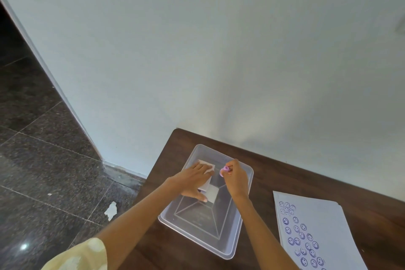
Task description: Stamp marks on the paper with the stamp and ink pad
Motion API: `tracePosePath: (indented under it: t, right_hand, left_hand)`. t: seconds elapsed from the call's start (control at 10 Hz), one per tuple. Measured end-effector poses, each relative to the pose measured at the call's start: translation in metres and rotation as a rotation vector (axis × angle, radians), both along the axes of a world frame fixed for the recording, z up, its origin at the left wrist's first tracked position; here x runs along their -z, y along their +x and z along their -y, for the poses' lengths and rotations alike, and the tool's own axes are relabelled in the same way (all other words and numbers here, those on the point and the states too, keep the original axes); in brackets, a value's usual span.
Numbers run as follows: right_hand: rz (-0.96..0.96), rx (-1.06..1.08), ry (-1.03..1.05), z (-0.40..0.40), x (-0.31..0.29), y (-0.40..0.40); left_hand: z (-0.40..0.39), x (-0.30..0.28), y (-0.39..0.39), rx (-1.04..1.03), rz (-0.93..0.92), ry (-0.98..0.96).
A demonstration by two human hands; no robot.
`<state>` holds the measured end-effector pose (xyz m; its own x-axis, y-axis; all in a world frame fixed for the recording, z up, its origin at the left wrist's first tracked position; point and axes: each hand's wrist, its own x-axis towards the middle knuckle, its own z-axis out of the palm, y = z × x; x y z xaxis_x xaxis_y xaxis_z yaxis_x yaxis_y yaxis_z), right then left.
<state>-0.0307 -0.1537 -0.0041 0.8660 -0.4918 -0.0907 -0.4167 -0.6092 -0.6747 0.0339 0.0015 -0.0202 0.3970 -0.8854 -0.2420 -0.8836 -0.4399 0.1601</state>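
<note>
Both hands down inside a clear plastic bin (232, 245) on the dark wooden desk (285, 173).

Left hand (192, 182) spread flat, palm down, over a white ink pad box (208, 165) at the bin's far end; grip loose, fingers extended, pressing on it and not curled round it. Right hand (235, 178) pinched shut on a small pink stamp (225, 170), raised just beside the box, apart from it. Paper (324, 215), a white stack, lying on the desk right of the bin, already covered with blue smiley marks (303, 239). Yellow patterned sleeve (83, 256) at lower left; dark tiled floor (43, 138) beyond.
</note>
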Motion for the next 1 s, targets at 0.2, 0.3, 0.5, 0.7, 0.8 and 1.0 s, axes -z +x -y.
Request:
tracePosePath:
  t: [0.2, 0.3, 0.5, 0.7, 0.8, 1.0]
  right_hand:
    - [-0.058, -0.030, -0.056, -0.002, 0.006, 0.004]
    - [-0.067, -0.031, -0.071, -0.002, 0.008, 0.004]
    - [-0.072, -0.036, -0.077, -0.003, 0.007, 0.004]
    - [0.034, -0.025, -0.047, 0.000, -0.006, -0.011]
    - [0.128, -0.034, -0.105, 0.009, -0.020, -0.040]
    - [0.248, 0.074, -0.283, 0.036, -0.036, -0.112]
  left_hand:
    - [0.005, 0.014, -0.025, -0.123, 0.073, -0.147]
    - [0.004, 0.016, -0.023, -0.116, 0.117, -0.150]
    - [-0.001, 0.019, -0.019, -0.114, 0.131, -0.103]
    - [0.002, 0.017, -0.032, -0.170, 0.123, -0.105]
    - [0.006, 0.011, -0.048, -0.318, 0.084, -0.112]
    - [0.039, -0.017, -0.101, -0.554, 0.102, -0.425]
